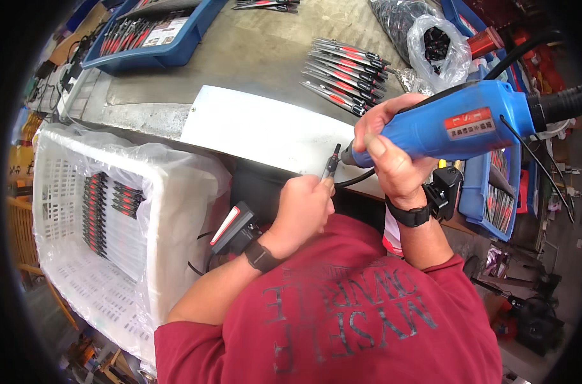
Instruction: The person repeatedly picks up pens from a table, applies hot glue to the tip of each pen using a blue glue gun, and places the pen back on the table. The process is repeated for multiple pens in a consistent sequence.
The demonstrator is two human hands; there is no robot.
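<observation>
My left hand (302, 208) is closed around a slim black-and-grey handheld piece (333, 160), its dark end pointing up. My right hand (396, 157) grips a blue electric screwdriver (457, 125) near its front, which points left. The driver's dark tip (347, 155) is right beside the upper end of the slim piece; whether they touch I cannot tell. Both hands are over the near edge of a white board (252, 125). Past the board, several slim grey, red and black tools (345, 73) lie in a slanted row on the table.
A white plastic basket (155, 221) lined with clear film stands at left, holding stacked tools. A blue bin (166, 57) is at the far left, another blue bin (476, 185) at right. A clear bag of black parts (437, 48) sits far right. The driver's cord trails rightward.
</observation>
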